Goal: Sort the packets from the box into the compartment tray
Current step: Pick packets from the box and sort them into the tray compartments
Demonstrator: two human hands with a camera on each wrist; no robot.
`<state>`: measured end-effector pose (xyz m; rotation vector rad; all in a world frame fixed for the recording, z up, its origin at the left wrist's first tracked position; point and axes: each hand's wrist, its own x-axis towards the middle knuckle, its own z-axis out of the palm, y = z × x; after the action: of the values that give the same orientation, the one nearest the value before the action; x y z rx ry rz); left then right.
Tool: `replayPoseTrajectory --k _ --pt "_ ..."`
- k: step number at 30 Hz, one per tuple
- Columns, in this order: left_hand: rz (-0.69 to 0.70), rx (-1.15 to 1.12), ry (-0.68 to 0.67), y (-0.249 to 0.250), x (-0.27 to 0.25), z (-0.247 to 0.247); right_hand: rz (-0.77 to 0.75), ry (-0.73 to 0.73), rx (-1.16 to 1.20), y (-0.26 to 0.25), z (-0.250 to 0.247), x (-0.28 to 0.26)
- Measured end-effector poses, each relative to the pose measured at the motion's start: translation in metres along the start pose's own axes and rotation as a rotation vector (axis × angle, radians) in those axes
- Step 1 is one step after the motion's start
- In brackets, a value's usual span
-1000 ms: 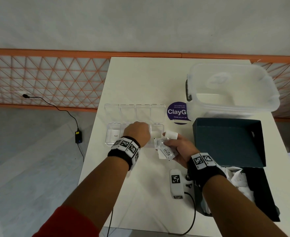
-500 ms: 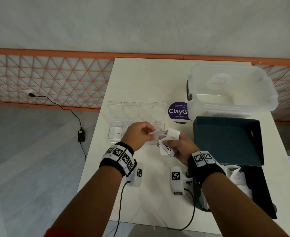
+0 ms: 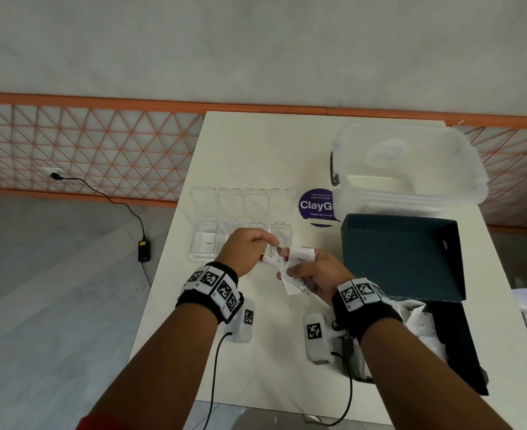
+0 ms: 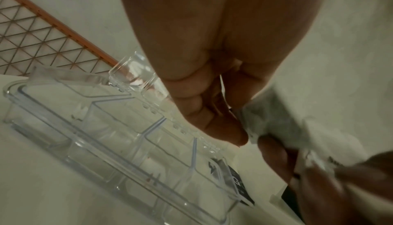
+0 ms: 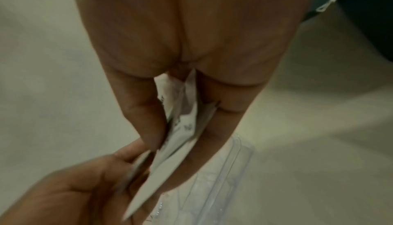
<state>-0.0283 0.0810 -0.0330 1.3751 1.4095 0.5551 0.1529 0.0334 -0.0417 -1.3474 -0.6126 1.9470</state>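
In the head view my right hand (image 3: 290, 268) grips a small bunch of white packets (image 3: 296, 282) just in front of the clear compartment tray (image 3: 204, 254). My left hand (image 3: 266, 251) pinches one packet (image 3: 271, 255) at the edge of that bunch. The left wrist view shows my left fingertips (image 4: 231, 136) pinching the blurred packet (image 4: 274, 117) over the tray (image 4: 102, 133). The right wrist view has the packets (image 5: 180, 127) held between thumb and fingers. A single packet (image 3: 207, 242) lies in the tray's leftmost compartment. More packets (image 3: 420, 321) fill the dark box (image 3: 404, 256).
The tray's clear lid (image 3: 243, 200) lies open behind it. A clear plastic tub (image 3: 408, 169) stands at the back right, a purple round sticker (image 3: 315, 206) beside it. The box's raised flap is close to my right hand. The table's left edge (image 3: 175, 243) runs just beyond the tray.
My left hand came back from over the tray to the right hand and took hold of one packet from the bunch. The right hand has barely moved.
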Motion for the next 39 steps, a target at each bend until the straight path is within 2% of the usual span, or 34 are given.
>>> replayPoseTrajectory --k 6,10,13,15,18,20,26,28,33,39 --pt "-0.011 -0.050 0.068 0.002 0.002 -0.003 -0.019 0.025 -0.074 -0.007 -0.008 0.000" --pt "-0.077 -0.217 0.143 0.006 0.006 0.003 -0.032 0.015 -0.056 -0.010 -0.006 0.002" --pt "-0.135 -0.260 0.129 0.007 0.005 0.007 -0.024 0.028 -0.034 -0.012 -0.005 0.005" --pt "-0.173 -0.202 0.120 0.004 0.005 0.007 -0.028 0.052 -0.075 -0.017 -0.005 0.008" --pt "-0.153 0.023 0.164 -0.001 0.008 0.007 -0.053 0.113 -0.098 -0.025 -0.010 0.014" --pt "-0.143 0.054 0.199 -0.003 0.011 0.011 -0.072 0.151 -0.067 -0.029 -0.015 0.015" --pt "-0.268 -0.259 0.256 -0.001 0.014 0.025 -0.031 0.146 -0.059 -0.026 -0.015 0.016" --pt "-0.305 -0.217 0.292 -0.002 0.015 0.030 -0.031 0.152 -0.086 -0.024 -0.013 0.017" --pt "-0.314 0.092 0.314 -0.001 0.018 0.043 -0.037 0.171 -0.085 -0.020 -0.020 0.021" --pt "-0.277 0.173 0.258 0.002 0.021 0.053 -0.019 0.192 -0.113 -0.018 -0.025 0.023"
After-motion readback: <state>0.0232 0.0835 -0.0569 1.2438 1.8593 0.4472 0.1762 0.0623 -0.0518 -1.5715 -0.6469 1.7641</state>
